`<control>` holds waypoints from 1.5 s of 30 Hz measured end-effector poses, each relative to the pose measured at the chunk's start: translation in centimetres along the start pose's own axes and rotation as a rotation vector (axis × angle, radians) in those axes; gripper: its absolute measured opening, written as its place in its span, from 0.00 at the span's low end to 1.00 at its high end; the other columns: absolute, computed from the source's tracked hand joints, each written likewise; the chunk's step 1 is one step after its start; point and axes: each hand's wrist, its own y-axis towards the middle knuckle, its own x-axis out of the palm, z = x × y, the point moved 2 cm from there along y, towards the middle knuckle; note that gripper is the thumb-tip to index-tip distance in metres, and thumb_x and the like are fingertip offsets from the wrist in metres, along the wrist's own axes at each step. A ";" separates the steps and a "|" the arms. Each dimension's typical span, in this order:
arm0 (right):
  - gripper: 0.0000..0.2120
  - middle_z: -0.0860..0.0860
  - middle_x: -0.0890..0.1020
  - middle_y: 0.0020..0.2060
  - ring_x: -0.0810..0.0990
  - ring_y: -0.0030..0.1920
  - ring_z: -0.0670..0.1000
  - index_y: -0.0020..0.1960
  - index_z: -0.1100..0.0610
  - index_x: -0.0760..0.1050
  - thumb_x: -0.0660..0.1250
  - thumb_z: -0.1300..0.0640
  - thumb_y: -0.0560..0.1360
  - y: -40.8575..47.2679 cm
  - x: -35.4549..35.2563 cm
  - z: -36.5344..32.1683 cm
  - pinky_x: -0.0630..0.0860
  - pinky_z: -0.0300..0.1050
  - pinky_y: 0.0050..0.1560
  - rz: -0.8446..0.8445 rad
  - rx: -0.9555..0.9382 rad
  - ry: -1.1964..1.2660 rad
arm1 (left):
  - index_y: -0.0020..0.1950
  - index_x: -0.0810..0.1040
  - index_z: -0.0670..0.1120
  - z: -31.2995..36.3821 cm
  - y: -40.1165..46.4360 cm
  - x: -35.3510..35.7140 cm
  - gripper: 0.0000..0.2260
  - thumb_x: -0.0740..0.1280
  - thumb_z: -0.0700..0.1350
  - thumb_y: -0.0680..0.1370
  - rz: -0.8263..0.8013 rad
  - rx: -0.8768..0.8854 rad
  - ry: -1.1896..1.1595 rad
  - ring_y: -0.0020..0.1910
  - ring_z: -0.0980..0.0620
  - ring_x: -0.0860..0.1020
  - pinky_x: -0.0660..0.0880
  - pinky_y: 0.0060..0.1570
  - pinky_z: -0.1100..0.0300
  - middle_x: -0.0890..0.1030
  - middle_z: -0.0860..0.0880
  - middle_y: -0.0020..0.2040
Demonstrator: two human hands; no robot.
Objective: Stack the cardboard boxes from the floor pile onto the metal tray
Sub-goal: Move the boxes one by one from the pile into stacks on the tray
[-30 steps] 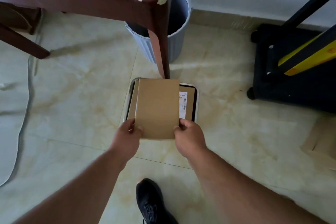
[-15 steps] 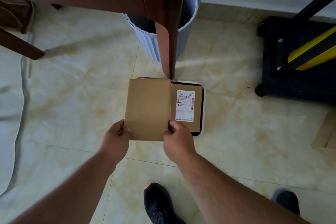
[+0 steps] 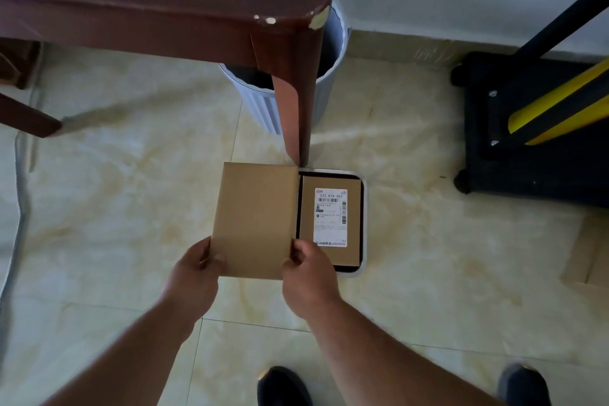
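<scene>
We are carrying a plain cardboard box [image 3: 255, 219], our left hand [image 3: 194, 269] and right hand [image 3: 308, 269] pinching its near corners. It is hovering at nine o'clock of the labelled box [image 3: 329, 217] in the metal tray [image 3: 364, 224]; next we likely need to shift toward three o'clock and lower.

Box in hands [image 3: 255, 219] is up over the floor, held at its near corners: left hand [image 3: 197, 270] on the near-left, right hand [image 3: 308, 269] on the near-right. It covers the left part of the tray [image 3: 365, 224]. Labelled box [image 3: 329, 219] lies in the tray, just right of the held one. Table leg [image 3: 298, 102] is just behind the tray, bin [image 3: 260, 102] behind the leg. Cart base [image 3: 534, 128] is off to the right, flat cardboard [image 3: 590, 254] near it. Shoes [image 3: 283, 387] are nearest the camera.
</scene>
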 end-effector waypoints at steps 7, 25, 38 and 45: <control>0.16 0.46 0.84 0.58 0.82 0.56 0.50 0.66 0.51 0.77 0.62 0.59 0.80 0.9 0.2 0.2 0.77 0.41 0.53 -0.003 0.011 0.016 | 0.70 0.77 0.57 -0.1 0.9 0.4 0.17 0.63 0.43 0.83 -0.006 0.002 0.035 0.60 0.47 0.80 0.76 0.64 0.46 0.83 0.53 0.59; 0.19 0.48 0.82 0.62 0.80 0.61 0.52 0.71 0.51 0.74 0.61 0.59 0.81 2.6 0.1 0.3 0.78 0.45 0.59 -0.004 0.024 -0.020 | 0.69 0.77 0.56 -0.4 2.5 1.6 0.16 0.63 0.43 0.83 0.000 0.027 0.088 0.55 0.44 0.80 0.77 0.58 0.48 0.84 0.51 0.57; 0.18 0.49 0.82 0.61 0.81 0.59 0.52 0.70 0.52 0.74 0.62 0.60 0.80 3.1 0.3 0.6 0.78 0.44 0.57 -0.006 0.031 -0.037 | 0.71 0.75 0.54 -0.2 2.7 1.9 0.18 0.63 0.42 0.82 0.026 0.015 0.135 0.56 0.42 0.80 0.76 0.60 0.45 0.83 0.50 0.59; 0.18 0.49 0.82 0.61 0.81 0.59 0.51 0.70 0.53 0.74 0.62 0.60 0.80 2.8 0.4 0.5 0.77 0.42 0.56 -0.027 0.020 -0.056 | 0.71 0.75 0.56 0.1 2.4 1.5 0.18 0.63 0.43 0.82 0.018 0.012 0.155 0.54 0.44 0.80 0.77 0.59 0.45 0.83 0.51 0.58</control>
